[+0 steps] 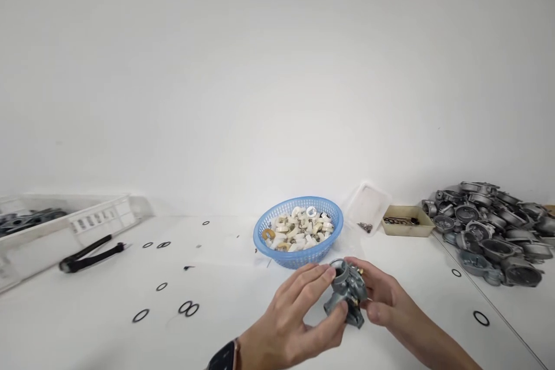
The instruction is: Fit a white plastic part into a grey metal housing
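Between both hands is a grey metal carburetor body (342, 299), held tilted a little above the white table, its round bore facing up. My left hand (299, 309) grips it from the left, with fingertips at the bore's rim and the thumb on the lower part. My right hand (381, 295) has its fingers and thumb closed on the right side, near small brass fittings. The parts of the body beneath my fingers are hidden.
Just beyond stands a blue basket (298, 257) of white plastic pieces. A cream tray (408, 226) of small parts and a clear lid (366, 207) are right of it. Metal castings (494, 225) pile up far right. Leftward are black rings (189, 308), pliers (92, 254) and a white crate (102, 221).
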`<action>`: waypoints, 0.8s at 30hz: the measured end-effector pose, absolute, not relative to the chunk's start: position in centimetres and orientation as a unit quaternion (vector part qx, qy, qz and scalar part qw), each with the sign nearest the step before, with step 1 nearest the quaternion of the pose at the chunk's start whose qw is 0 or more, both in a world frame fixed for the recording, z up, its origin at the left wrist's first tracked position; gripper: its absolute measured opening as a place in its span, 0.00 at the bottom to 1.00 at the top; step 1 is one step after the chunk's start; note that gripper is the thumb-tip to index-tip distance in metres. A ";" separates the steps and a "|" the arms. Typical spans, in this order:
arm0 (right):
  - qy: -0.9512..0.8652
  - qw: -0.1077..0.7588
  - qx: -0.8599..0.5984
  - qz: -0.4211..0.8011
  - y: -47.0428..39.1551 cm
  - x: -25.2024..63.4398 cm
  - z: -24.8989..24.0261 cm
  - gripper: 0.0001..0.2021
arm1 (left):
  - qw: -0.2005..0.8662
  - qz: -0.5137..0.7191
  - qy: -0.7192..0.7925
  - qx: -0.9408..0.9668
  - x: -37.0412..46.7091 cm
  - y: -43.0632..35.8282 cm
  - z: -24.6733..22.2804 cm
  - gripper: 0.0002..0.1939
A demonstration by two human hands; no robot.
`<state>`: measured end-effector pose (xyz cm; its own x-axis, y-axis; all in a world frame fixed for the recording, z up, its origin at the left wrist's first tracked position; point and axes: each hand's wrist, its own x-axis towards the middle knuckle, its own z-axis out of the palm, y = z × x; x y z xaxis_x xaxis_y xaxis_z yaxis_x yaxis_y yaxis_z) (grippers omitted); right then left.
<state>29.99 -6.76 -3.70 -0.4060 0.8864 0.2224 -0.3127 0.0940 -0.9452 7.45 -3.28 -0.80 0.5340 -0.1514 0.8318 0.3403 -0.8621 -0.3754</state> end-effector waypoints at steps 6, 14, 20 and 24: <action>-0.548 0.504 -0.318 0.587 -7.1 29.6 -4.0 0.42 | 0.240 -0.479 -0.049 -0.843 7.6 -2.9 -2.8 0.19; -0.635 0.468 -0.490 0.372 -7.6 30.4 -2.9 0.34 | 0.137 -0.451 -0.109 -0.875 7.3 -2.5 -4.0 0.31; -0.737 0.331 -0.524 0.269 -7.7 30.7 -2.4 0.29 | 0.035 -0.378 -0.171 -0.909 6.7 -2.9 -4.1 0.33; -0.759 0.278 -0.534 0.248 -7.5 30.4 -3.0 0.28 | -0.016 -0.363 -0.216 -0.906 7.2 -3.1 -4.5 0.16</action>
<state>30.35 -7.47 -2.99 -0.2756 0.9481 0.1584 0.6726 0.3079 -0.6729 7.22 -3.12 -4.53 0.6437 0.4032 0.6504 0.3801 -0.9061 0.1856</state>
